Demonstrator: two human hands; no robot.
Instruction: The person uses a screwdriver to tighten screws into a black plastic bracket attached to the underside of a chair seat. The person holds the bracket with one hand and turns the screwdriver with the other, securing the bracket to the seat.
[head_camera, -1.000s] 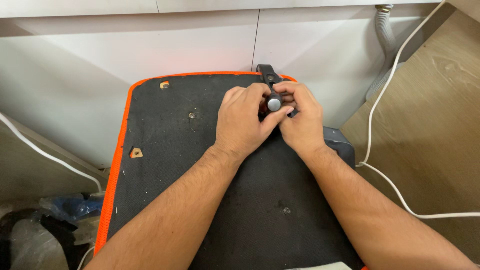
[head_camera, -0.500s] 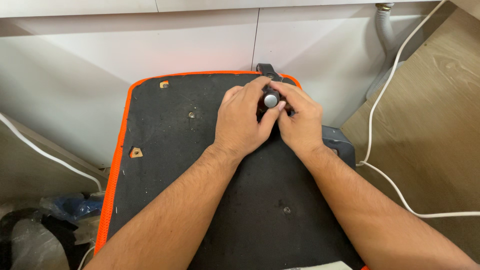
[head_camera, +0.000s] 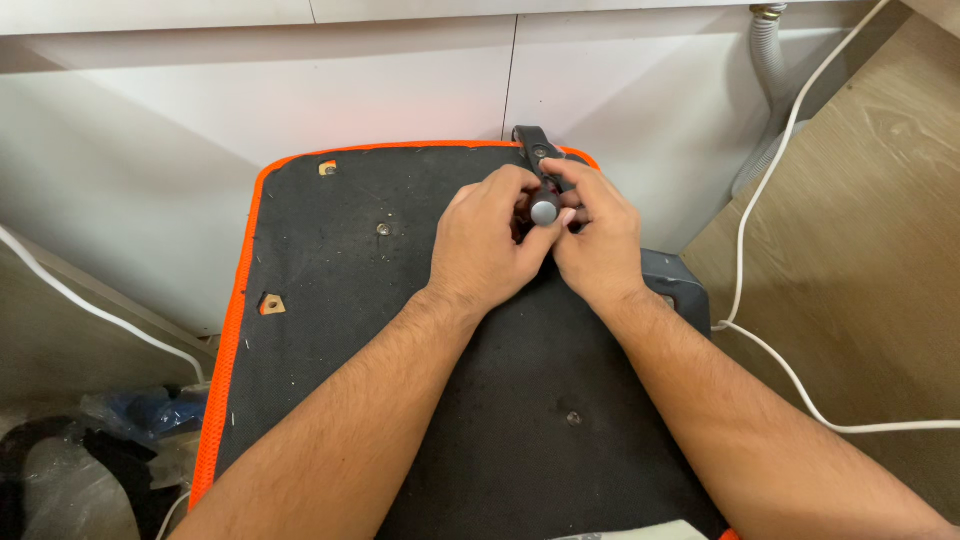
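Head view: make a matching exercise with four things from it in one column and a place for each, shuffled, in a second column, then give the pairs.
Things:
1. round grey knob
2. white cable
3. corrugated grey hose
4. clear plastic bags

Places:
A. on the wooden floor, right of the black orange-edged panel
B. bottom left corner, beside the panel
C. between the fingertips of the left hand and right hand
D. top right, running down by the white wall

Pairs: 1-C, 2-A, 3-D, 4-B
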